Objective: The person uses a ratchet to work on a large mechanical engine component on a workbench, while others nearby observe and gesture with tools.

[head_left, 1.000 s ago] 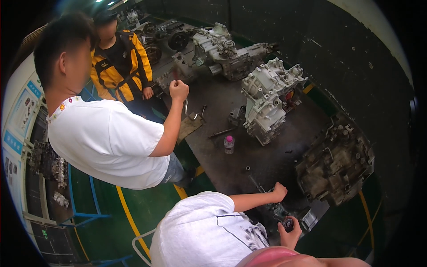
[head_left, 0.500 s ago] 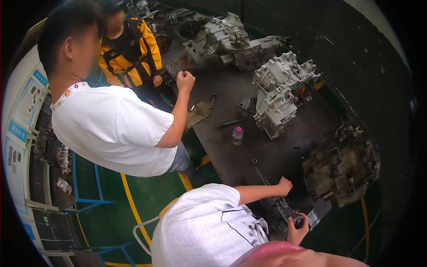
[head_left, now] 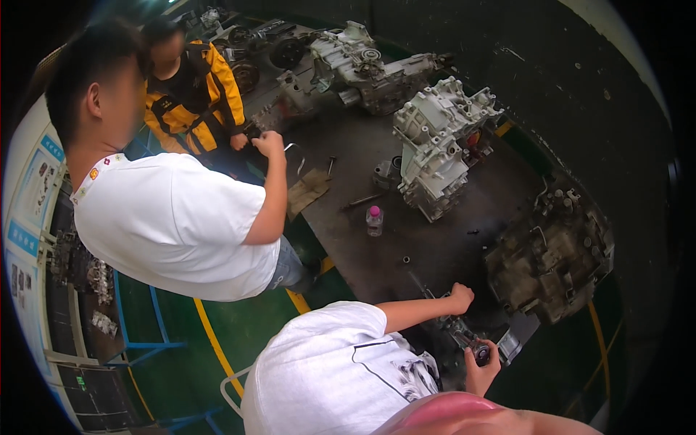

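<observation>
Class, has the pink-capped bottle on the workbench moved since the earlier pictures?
No. The pink-capped bottle still stands just left of the light grey gearbox.

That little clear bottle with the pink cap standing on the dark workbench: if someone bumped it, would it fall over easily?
Probably yes. The bottle stands upright, narrow and tall for its base, so a sideways knock would likely tip it. It looks like thin clear plastic, so likely light, and once down its round body might roll across the workbench. How full it is cannot be told.

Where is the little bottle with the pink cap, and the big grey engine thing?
small clear bottle with pink cap [head_left: 374,221], head view, on its body.
large light grey metal gearbox casing [head_left: 435,145], head view, on its ribbed side.
</observation>
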Motion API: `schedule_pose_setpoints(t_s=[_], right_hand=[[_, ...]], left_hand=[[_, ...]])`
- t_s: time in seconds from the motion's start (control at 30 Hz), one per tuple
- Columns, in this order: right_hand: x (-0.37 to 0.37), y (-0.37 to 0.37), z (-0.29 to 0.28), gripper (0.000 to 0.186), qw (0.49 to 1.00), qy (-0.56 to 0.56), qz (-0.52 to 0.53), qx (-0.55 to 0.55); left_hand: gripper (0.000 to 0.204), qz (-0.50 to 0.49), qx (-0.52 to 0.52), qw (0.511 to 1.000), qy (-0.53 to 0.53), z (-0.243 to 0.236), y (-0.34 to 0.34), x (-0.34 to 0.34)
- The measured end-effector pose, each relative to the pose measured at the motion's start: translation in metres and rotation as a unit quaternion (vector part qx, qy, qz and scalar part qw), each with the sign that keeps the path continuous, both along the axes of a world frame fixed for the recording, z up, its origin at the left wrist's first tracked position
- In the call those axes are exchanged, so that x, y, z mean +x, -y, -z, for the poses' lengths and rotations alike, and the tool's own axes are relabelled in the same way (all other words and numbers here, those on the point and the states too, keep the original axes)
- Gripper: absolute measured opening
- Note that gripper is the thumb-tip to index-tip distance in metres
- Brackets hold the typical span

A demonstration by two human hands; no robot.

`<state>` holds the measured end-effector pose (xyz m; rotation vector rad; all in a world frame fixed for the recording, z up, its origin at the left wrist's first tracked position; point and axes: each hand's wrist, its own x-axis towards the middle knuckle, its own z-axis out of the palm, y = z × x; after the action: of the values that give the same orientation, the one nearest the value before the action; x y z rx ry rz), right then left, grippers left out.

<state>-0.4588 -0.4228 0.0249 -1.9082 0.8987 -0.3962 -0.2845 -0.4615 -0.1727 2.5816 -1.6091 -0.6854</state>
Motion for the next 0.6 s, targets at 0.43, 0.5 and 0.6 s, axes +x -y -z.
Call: schedule_pose_setpoints(t_s=[0.43, 0.5, 0.6], right_hand=[[-0.004, 0.004, 0.011, 0.024, 1.000, -0.002, -0.026, -0.007], [-0.003, 0.003, 0.010, 0.024, 0.999, 0.008, -0.031, 0.010], [-0.001, 0.002, 0.009, 0.024, 0.999, 0.017, -0.024, 0.017]], left_hand=[[0.017, 0.028, 0.025, 0.998, 0.044, 0.003, 0.003, -0.010], [0.018, 0.036, 0.019, 0.997, 0.063, 0.003, 0.002, -0.009], [0.021, -0.005, 0.009, 1.000, 0.022, 0.005, 0.000, -0.006]])
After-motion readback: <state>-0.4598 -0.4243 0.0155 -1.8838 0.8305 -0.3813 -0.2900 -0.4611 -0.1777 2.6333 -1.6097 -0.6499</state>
